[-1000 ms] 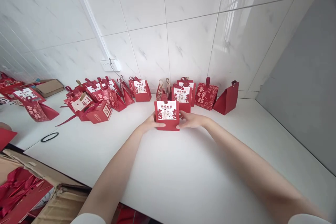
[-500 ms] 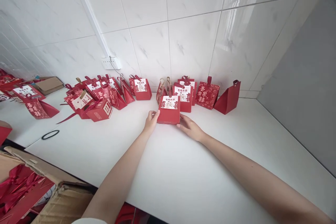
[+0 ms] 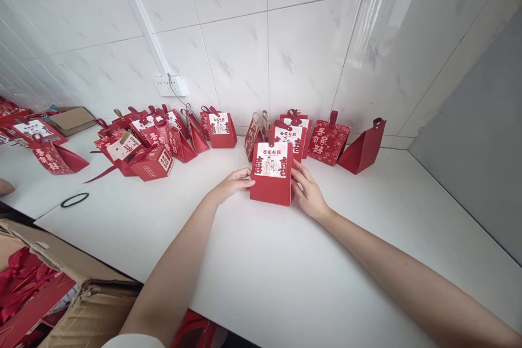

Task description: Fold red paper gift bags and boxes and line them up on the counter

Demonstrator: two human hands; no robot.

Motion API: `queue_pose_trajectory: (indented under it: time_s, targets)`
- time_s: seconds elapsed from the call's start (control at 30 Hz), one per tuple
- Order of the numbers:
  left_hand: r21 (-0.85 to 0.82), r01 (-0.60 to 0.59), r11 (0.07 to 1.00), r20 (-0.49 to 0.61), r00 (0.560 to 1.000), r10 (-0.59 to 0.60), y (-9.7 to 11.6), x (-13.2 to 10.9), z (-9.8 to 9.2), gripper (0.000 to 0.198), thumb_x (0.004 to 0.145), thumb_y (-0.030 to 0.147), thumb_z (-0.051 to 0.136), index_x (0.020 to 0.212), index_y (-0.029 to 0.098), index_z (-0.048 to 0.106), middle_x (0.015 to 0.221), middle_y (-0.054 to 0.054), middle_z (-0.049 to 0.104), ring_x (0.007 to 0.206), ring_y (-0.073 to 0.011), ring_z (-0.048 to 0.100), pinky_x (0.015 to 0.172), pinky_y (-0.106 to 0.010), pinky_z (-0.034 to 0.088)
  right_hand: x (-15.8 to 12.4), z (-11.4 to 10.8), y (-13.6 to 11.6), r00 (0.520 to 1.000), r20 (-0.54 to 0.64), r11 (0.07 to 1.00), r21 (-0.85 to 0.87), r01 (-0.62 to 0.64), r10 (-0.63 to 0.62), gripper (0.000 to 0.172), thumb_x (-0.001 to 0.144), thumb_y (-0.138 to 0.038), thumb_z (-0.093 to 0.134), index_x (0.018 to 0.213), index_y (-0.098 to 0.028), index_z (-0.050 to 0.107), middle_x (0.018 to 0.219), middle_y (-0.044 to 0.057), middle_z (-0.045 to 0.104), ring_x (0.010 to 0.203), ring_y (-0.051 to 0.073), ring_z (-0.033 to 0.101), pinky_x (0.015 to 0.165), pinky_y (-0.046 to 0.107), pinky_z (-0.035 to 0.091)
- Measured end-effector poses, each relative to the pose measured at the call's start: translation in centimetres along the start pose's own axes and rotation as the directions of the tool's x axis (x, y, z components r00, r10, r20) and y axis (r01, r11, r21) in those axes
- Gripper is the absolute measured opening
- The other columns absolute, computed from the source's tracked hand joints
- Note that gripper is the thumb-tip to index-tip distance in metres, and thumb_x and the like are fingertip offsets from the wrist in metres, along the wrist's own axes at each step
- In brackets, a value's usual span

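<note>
The red box [image 3: 271, 191] in your hands is upright near the middle of the tabletop [image 3: 310, 277], hiding part of the boxes [image 3: 299, 138] behind it. Your left hand [image 3: 232, 186] pinches its left edge, thumb in front. Your right hand [image 3: 312, 196] meets the right side, some fingertips hidden, so you cannot tell whether that grip pinches. The white panel reads 吾家有喜; the line beneath is too small to read. The frame cuts off the carton [image 3: 101, 310] at lower left.
</note>
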State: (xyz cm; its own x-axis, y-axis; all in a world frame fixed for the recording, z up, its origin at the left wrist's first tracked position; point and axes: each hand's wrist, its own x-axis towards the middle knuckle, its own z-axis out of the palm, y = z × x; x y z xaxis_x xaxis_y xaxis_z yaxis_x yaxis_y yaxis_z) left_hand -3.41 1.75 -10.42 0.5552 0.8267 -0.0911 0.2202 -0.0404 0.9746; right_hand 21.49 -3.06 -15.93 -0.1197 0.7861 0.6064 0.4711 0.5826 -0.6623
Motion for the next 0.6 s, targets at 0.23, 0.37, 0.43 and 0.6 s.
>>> queue_pose_trajectory:
  time_s: [0.23,0.37,0.43,0.6]
  targets:
    - [0.057,0.008,0.998,-0.051,0.999,-0.005,-2.4,1.2,0.2,0.052,0.065,0.037,0.074,0.111,0.018,0.056,0.116,-0.012,0.061,0.11,-0.0271,0.057,0.096,-0.047,0.044,-0.7,0.4,-1.8,0.967,0.213,0.982,-0.095,0.16,-0.137,0.062,0.091,-0.035,0.045,0.147,-0.031,0.019,0.155,0.005,0.016,0.137,0.026,0.03,0.105,0.045,0.04]
    - [0.195,-0.134,0.972,0.037,0.991,0.129,-2.7,0.8,0.2,0.121,0.049,0.031,0.085,0.148,0.027,0.015,0.15,-0.014,0.026,0.138,-0.0307,0.027,0.111,-0.048,0.027,-0.9,0.9,-0.8,0.927,0.364,0.957,-0.229,0.176,-0.084,0.074,0.088,-0.036,0.051,0.149,-0.03,0.009,0.148,0.01,0.032,0.122,0.029,0.05,0.092,0.047,0.05]
    - [0.28,-0.117,0.953,-0.044,0.99,0.135,-2.5,0.6,0.6,0.141,0.047,0.035,0.086,0.147,0.027,-0.013,0.156,-0.014,0.006,0.143,-0.0318,0.011,0.114,-0.049,0.021,-0.9,1.0,-0.3,0.908,0.406,0.934,-0.275,0.228,-0.103,0.07,0.09,-0.033,0.048,0.149,-0.029,0.011,0.14,0.01,0.044,0.117,0.028,0.053,0.092,0.047,0.049]
    - [0.384,-0.117,0.916,-0.262,0.937,0.23,-1.7,0.7,1.6,0.137,0.054,0.047,0.082,0.146,0.025,-0.017,0.155,-0.017,0.006,0.141,-0.0362,0.017,0.114,-0.051,0.02,-0.7,0.8,0.0,0.871,0.458,0.886,-0.311,0.343,-0.176,0.054,0.094,-0.027,0.042,0.145,-0.031,0.026,0.135,0.009,0.049,0.117,0.025,0.053,0.092,0.045,0.048]
